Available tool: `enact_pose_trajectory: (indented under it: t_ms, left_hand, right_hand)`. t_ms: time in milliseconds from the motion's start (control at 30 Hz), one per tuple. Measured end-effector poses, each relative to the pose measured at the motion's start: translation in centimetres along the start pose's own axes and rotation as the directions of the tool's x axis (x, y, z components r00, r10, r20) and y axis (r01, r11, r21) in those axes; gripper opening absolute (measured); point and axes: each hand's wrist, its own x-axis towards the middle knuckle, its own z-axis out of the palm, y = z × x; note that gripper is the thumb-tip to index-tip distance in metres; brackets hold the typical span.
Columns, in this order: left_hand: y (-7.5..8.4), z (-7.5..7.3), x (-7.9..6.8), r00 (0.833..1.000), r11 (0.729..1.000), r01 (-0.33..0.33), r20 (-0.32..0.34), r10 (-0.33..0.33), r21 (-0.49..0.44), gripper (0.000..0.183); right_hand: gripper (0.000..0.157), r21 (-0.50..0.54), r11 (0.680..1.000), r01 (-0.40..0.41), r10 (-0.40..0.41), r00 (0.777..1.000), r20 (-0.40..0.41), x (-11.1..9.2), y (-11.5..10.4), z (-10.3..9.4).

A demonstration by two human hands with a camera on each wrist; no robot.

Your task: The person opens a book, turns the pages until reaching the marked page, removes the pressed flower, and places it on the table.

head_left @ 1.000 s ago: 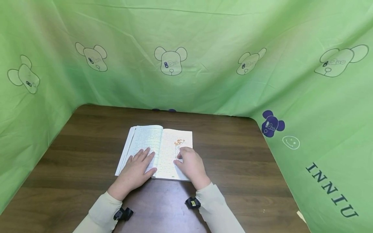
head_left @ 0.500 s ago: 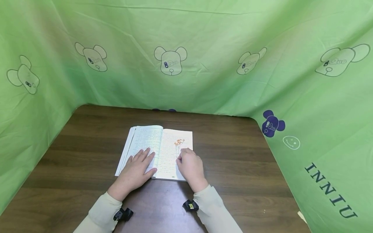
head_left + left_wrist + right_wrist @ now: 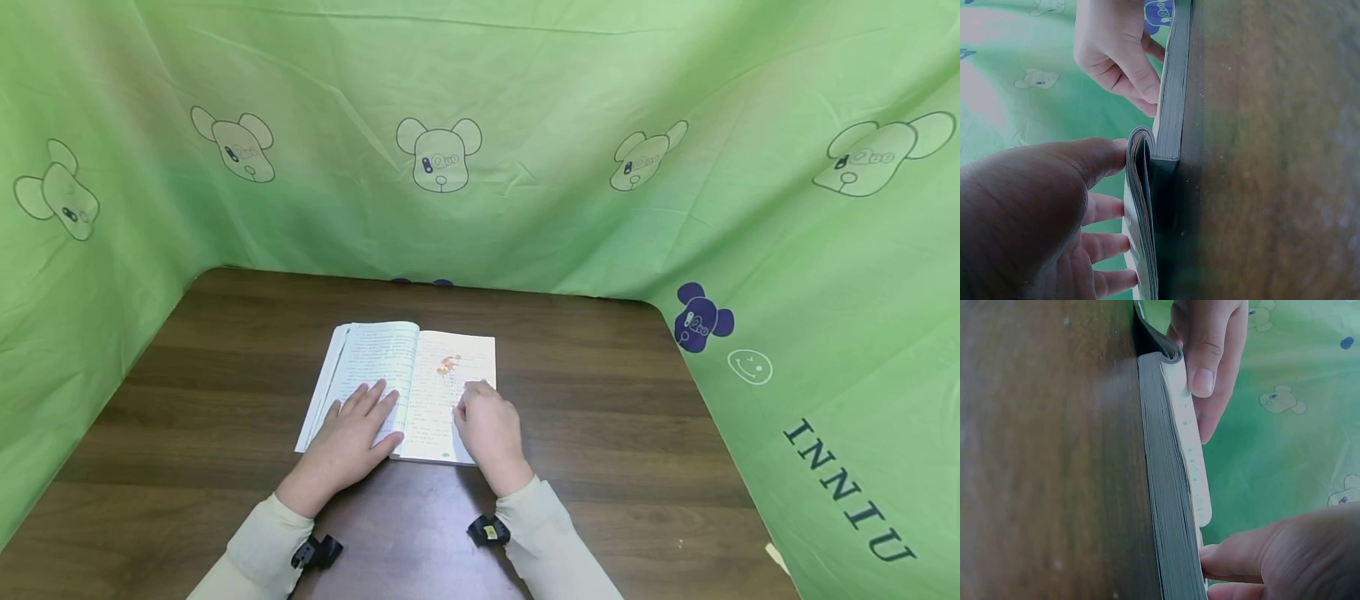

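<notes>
An open book [image 3: 375, 346] lies on the table, with the left-hand pages curled up at the spine. My left hand [image 3: 351, 442] rests on the left page with its fingers spread; the left wrist view shows the fingertips [image 3: 1119, 281] touching the paper. On the right page is a flat piece with orange flowers [image 3: 447, 365]; its thin stems are faint and its outline is unclear. My right hand [image 3: 491, 429] is at that page's lower right, thumb and index finger pinched together by the stems. The right thumb and fingers [image 3: 1235, 556] meet close to the paper, with the pinched spot partly hidden.
The brown wooden table [image 3: 615, 417] extends around the book. A green cloth [image 3: 540, 225] with bear-head prints stands behind the table and along both sides. A black wrist camera [image 3: 489, 531] sits at the right sleeve, another [image 3: 317, 552] at the left.
The right hand has shifted slightly and its thumb has closed toward the index finger. The orange flowers have swung left, and their stems have faded from clear view. The left hand stays put.
</notes>
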Motion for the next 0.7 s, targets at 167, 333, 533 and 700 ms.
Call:
enact_pose_trajectory:
  t_ms: [167,333,533,700]
  left_hand:
    - [0.0,0.1,0.1,1.000,1.000,-0.002,-0.004,0.002,0.006,0.068]
    - [0.0,0.1,0.1,1.000,1.000,-0.004,-0.008,0.004,0.007,0.068]
    - [0.0,0.1,0.0,1.000,1.000,0.000,-0.001,0.000,0.005,0.068]
    - [-0.1,0.2,0.0,1.000,1.000,-0.001,0.002,0.001,0.007,0.069]
  right_hand:
    - [0.017,-0.006,1.000,0.003,-0.003,1.000,0.000,-0.1,0.1,0.2]
    - [0.015,-0.012,0.999,0.036,-0.036,0.999,-0.012,-0.2,0.4,0.5]
    - [0.013,-0.003,0.996,0.090,-0.090,0.994,-0.056,-0.4,1.0,1.0]
    - [0.011,0.029,0.994,0.103,-0.100,0.992,-0.078,-0.3,1.5,1.2]
